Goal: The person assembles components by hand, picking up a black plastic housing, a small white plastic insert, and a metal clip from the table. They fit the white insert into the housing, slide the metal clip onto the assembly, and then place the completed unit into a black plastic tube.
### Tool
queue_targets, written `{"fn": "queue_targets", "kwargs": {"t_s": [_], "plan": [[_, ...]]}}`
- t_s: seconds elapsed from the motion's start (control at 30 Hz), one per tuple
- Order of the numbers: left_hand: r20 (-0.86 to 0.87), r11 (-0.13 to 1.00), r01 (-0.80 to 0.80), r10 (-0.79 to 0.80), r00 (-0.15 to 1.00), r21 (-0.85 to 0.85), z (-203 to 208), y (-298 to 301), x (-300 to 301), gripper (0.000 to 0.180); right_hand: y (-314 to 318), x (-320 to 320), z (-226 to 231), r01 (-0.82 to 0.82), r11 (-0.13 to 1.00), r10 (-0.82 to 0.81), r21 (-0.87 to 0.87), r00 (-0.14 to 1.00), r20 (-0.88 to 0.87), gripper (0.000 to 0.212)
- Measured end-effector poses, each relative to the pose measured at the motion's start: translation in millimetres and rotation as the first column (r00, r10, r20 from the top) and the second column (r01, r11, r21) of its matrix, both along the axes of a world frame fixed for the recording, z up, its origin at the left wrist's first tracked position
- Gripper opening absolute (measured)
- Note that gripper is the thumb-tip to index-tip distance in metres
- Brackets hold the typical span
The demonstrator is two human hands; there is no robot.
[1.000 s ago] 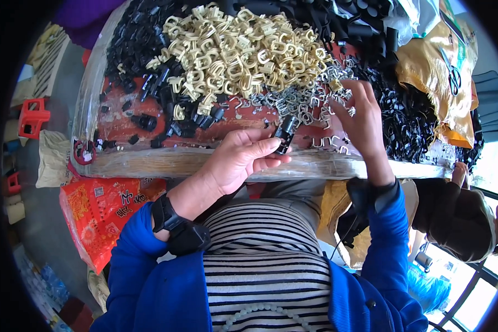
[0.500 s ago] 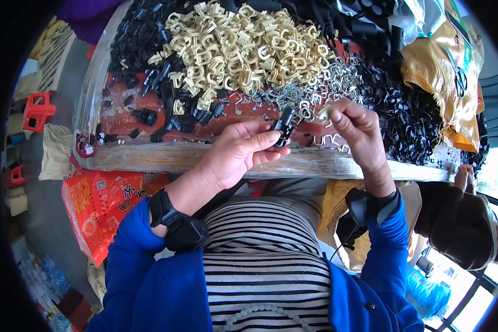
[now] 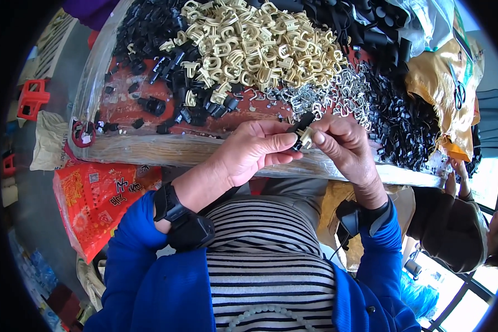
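Above the table's near edge, my left hand (image 3: 254, 149) pinches a small black plastic part (image 3: 304, 120) between thumb and fingers. My right hand (image 3: 346, 146) is closed in a pinch on a cream plastic clip (image 3: 305, 137), which touches the black part; whether it is seated in it I cannot tell. Just beyond my hands lie loose bent metal hooks (image 3: 307, 99). Farther off rises a big heap of the same cream clips (image 3: 265, 44). Black plastic fittings (image 3: 152, 105) are scattered to the left of it.
The red table (image 3: 122, 94) has a plastic-wrapped wooden front edge (image 3: 166, 151). Small black parts (image 3: 404, 133) are piled at the right, beside a yellow sack (image 3: 437, 74) with scissors (image 3: 458, 95) on it. A red bag (image 3: 102, 199) hangs at left. Another person (image 3: 451, 229) is at the right.
My right hand has brought the cream clip left and down against the black part. My left hand has shifted slightly right with the black part. The view has turned a little.
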State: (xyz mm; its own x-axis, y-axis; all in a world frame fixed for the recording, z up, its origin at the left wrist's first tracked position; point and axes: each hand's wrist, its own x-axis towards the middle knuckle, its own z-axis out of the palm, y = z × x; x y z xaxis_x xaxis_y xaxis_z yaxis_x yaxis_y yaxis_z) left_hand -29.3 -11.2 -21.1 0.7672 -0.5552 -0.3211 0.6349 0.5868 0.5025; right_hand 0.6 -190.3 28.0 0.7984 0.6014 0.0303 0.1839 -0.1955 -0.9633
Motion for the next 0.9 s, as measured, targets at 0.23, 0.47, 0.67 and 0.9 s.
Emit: {"fn": "queue_targets", "kwargs": {"t_s": [0.23, 0.47, 0.67, 0.9], "plan": [[-0.022, 1.000, -0.004, 0.004, 1.000, -0.002, -0.3, 0.2, 2.6, 0.020, 5.9, -9.5, -7.1, 0.129, 0.984, -0.096, 0.119, 0.962, -0.257, 0.011], [-0.010, 0.999, 0.026, -0.026, 1.000, 0.043, 0.0, 2.1, 1.9, 0.024, -0.4, 0.9, -8.8, 0.108, 0.982, -0.050, 0.157, 0.941, -0.336, 0.013], [-0.006, 0.995, 0.054, -0.054, 0.999, 0.088, 4.7, -2.7, 3.1, 0.021, -1.6, 2.4, -18.9, 0.085, 0.992, -0.059, 0.094, 0.967, -0.249, 0.015], [0.028, 0.980, 0.048, -0.055, 0.998, 0.191, 9.3, -4.6, 1.8, 0.024, -43.2, -3.5, -17.1, 0.279, 0.901, -0.198, -0.331, 0.946, 0.258, 0.017]]}}
